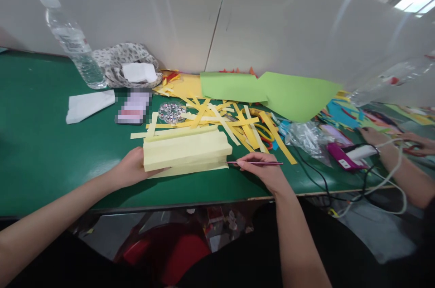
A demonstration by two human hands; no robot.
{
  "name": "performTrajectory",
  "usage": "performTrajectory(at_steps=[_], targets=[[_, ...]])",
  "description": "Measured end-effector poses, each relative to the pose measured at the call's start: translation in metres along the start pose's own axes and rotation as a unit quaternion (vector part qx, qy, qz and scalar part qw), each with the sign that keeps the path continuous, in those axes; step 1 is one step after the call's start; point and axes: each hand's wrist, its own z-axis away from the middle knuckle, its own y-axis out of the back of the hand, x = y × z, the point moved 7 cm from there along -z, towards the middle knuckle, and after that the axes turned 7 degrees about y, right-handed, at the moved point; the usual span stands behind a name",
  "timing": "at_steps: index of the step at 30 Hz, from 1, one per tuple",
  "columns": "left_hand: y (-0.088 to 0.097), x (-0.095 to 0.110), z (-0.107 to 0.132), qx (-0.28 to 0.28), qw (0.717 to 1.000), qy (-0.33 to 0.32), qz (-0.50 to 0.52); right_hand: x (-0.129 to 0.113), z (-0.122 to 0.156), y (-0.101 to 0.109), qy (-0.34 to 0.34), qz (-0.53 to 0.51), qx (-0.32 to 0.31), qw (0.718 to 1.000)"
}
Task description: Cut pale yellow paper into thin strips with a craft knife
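Note:
My left hand (131,168) is closed on the left end of a pale yellow folded paper (186,149), fingers partly hidden beneath it. The paper is creased lengthwise and sits at the table's front. At its right end, my right hand (260,165) pinches a thin dark pink stick (277,163), perhaps a pencil. The stick's left tip reaches the paper's right edge. Behind the paper lie many loose yellow paper strips (220,120) and a round clear dish (172,112) of small shiny bits.
Green paper sheets (295,95) lean near the wall. Yellow-handled scissors (265,134) lie among the strips. At left are a water bottle (76,47), a spotted cloth (112,61) and a phone (134,106). A purple power bank (345,156) with cables and another person's hands (374,140) are at right.

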Motion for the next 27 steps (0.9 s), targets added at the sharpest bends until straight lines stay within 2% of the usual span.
performTrajectory(at_steps=[6, 9, 12, 15, 17, 20, 24, 27], targets=[[0.001, 0.001, -0.001, 0.003, 1.0, -0.005, 0.002, 0.0, 0.006, 0.034, -0.001, 0.029, 0.045, 0.999], [0.001, 0.005, -0.001, -0.001, 1.0, -0.01, 0.009, -0.004, 0.009, 0.041, 0.016, 0.001, 0.075, 0.997], [0.001, 0.006, -0.001, -0.005, 1.0, -0.005, 0.015, -0.012, 0.01, 0.023, 0.048, -0.04, 0.07, 0.996], [0.002, 0.007, 0.0, -0.001, 1.0, -0.012, 0.012, -0.022, 0.009, -0.01, 0.065, -0.047, 0.046, 0.996], [0.002, 0.007, 0.0, 0.002, 1.0, -0.019, 0.004, -0.029, 0.007, -0.035, 0.076, -0.048, 0.008, 0.996], [0.002, 0.004, 0.0, 0.006, 1.0, -0.026, -0.011, -0.041, 0.003, -0.061, 0.088, -0.042, -0.027, 0.995], [0.0, 0.001, -0.001, 0.003, 0.999, -0.035, -0.021, -0.044, 0.0, -0.078, 0.07, -0.035, -0.055, 0.995], [-0.001, 0.0, -0.001, -0.003, 0.999, -0.038, -0.024, -0.039, -0.001, -0.076, 0.066, -0.03, -0.054, 0.996]])
